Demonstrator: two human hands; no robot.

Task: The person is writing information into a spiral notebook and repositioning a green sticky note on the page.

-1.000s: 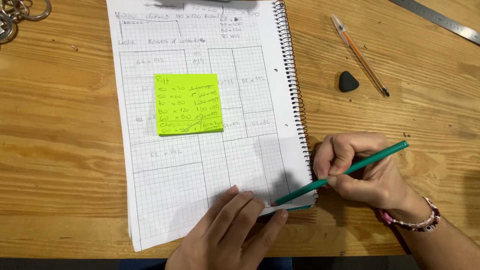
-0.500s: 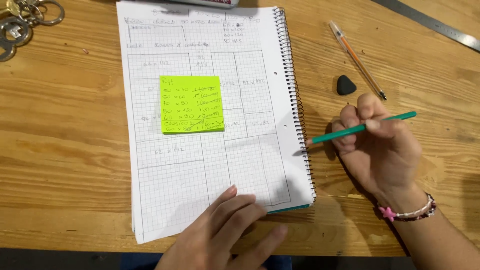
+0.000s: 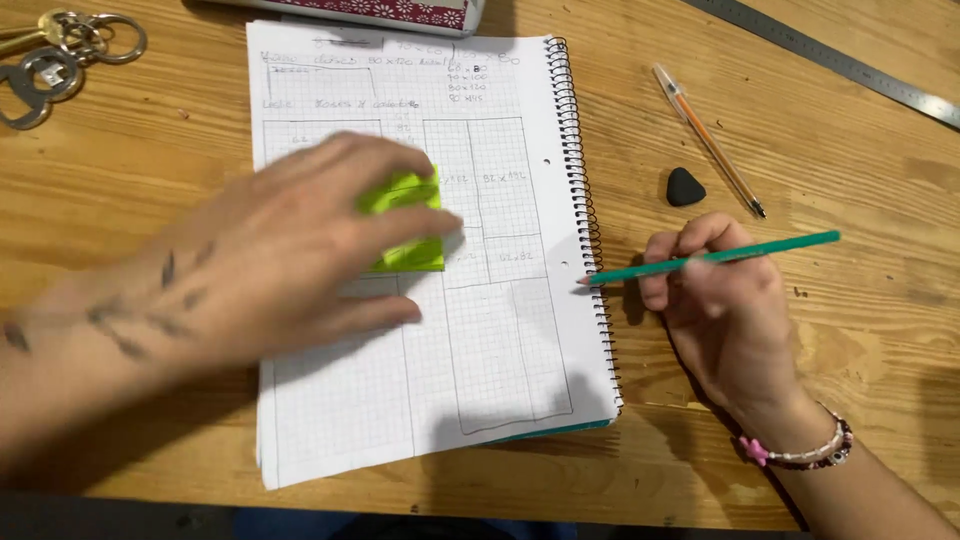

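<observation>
Fingers of the left hand (image 3: 290,255) lay spread flat over the green sticky note (image 3: 405,225) on the notebook (image 3: 500,330), seemingly pressing it down. Right hand (image 3: 725,305) pinched a green pencil (image 3: 715,257), tip just beside the spiral binding.

Bright even light; motion-blurred left hand (image 3: 270,250)

Two hands, one green pencil (image 3: 715,256) in the right, one yellow-green sticky note (image 3: 410,225) under the left, one spiral notebook (image 3: 500,330), one pen (image 3: 708,140), one black eraser (image 3: 684,187), one steel ruler (image 3: 840,62), one bunch of keys (image 3: 55,50)
</observation>
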